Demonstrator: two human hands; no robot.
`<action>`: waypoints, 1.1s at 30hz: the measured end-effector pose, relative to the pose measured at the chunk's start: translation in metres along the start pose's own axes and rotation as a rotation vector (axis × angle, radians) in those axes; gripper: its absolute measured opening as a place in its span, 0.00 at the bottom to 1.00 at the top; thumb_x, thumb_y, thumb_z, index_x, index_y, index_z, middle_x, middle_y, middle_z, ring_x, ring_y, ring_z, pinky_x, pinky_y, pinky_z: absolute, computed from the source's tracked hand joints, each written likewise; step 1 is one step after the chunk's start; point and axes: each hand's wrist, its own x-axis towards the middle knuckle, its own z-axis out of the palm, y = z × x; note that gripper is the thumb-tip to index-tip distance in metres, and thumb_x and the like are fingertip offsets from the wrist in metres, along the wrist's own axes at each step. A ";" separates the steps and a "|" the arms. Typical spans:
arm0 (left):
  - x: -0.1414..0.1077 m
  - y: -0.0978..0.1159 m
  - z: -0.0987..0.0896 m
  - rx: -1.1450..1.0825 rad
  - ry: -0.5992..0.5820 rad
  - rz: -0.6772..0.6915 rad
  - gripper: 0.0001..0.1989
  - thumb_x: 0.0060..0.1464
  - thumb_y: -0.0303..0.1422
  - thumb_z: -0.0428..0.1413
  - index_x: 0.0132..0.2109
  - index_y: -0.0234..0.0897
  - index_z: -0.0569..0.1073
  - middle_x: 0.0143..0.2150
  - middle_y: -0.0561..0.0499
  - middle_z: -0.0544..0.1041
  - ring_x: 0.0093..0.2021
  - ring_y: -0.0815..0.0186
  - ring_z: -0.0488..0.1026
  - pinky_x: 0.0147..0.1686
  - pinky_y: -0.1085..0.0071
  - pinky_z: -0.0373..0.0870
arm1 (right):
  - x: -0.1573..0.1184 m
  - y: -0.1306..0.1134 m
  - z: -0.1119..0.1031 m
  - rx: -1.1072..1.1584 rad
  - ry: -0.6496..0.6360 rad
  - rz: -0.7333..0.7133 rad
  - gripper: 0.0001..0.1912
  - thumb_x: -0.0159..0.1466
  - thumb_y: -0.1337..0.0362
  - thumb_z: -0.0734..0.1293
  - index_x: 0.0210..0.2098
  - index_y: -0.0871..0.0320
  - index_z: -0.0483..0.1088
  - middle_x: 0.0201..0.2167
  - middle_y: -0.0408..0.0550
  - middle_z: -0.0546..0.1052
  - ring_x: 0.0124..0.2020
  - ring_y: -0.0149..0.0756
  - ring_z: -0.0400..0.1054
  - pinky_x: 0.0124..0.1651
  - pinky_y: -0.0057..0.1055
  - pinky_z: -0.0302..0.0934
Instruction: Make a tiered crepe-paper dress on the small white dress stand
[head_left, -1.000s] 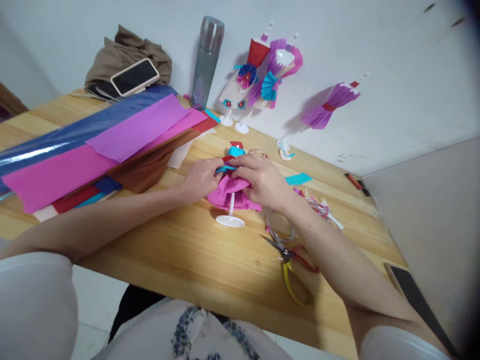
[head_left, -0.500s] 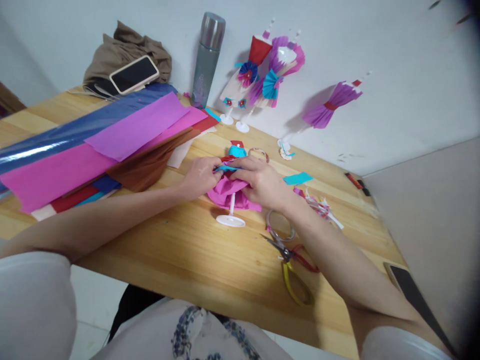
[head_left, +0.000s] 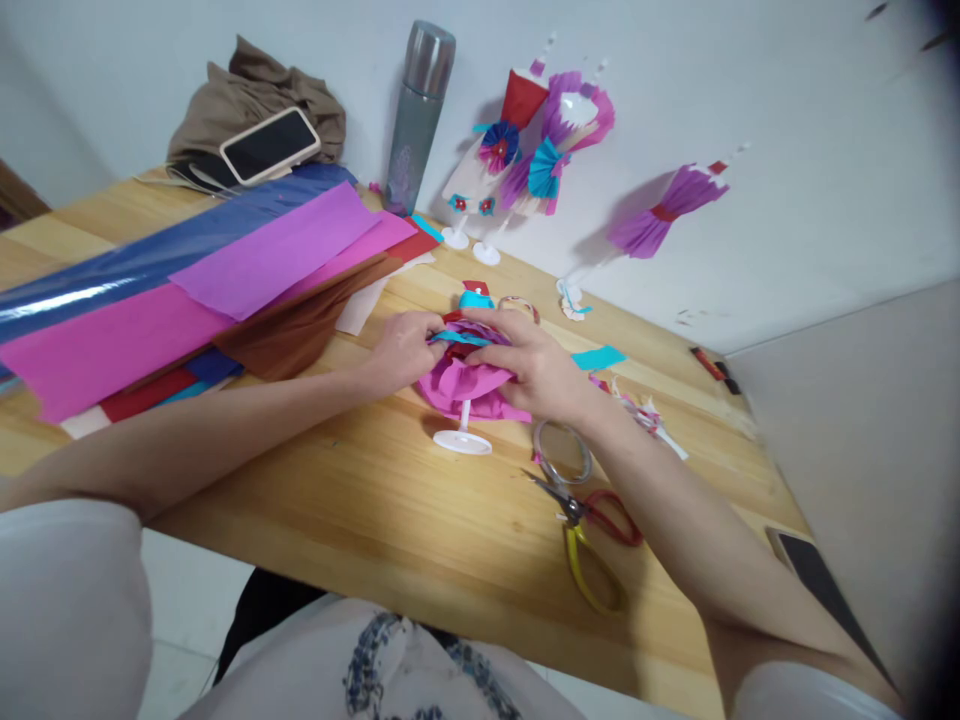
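Note:
A small paper dress (head_left: 469, 385) with a pink crepe-paper skirt lies on its side around a white stand (head_left: 463, 441), whose round base faces me. Purple, red and blue layers bunch at the waist, and a blue strip (head_left: 450, 337) crosses there. My left hand (head_left: 405, 352) is closed at the dress's left side, pinching it by the blue strip's end. From the right, my right hand (head_left: 544, 368) curls over the waist, thumb and fingers closed on the paper layers. Its fingertips are partly hidden in the folds.
Scissors (head_left: 573, 508) and a tape roll (head_left: 562, 452) lie near my right forearm. Paper scraps (head_left: 645, 420) are beyond it. Crepe sheets (head_left: 277, 255), a phone (head_left: 270, 147) and a flask (head_left: 416, 120) occupy the left and back. Dressed stands (head_left: 664, 212) line the wall.
My right hand has shifted slightly rightward and its fingers have spread a little, showing more of the red and purple layers. The left hand stays almost in place.

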 end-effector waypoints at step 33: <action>-0.002 0.000 0.003 -0.056 -0.033 0.001 0.13 0.55 0.28 0.53 0.23 0.38 0.62 0.22 0.55 0.64 0.27 0.69 0.58 0.27 0.69 0.53 | 0.010 -0.008 0.001 -0.244 -0.142 -0.146 0.15 0.68 0.73 0.59 0.37 0.57 0.76 0.42 0.52 0.82 0.60 0.48 0.68 0.66 0.58 0.55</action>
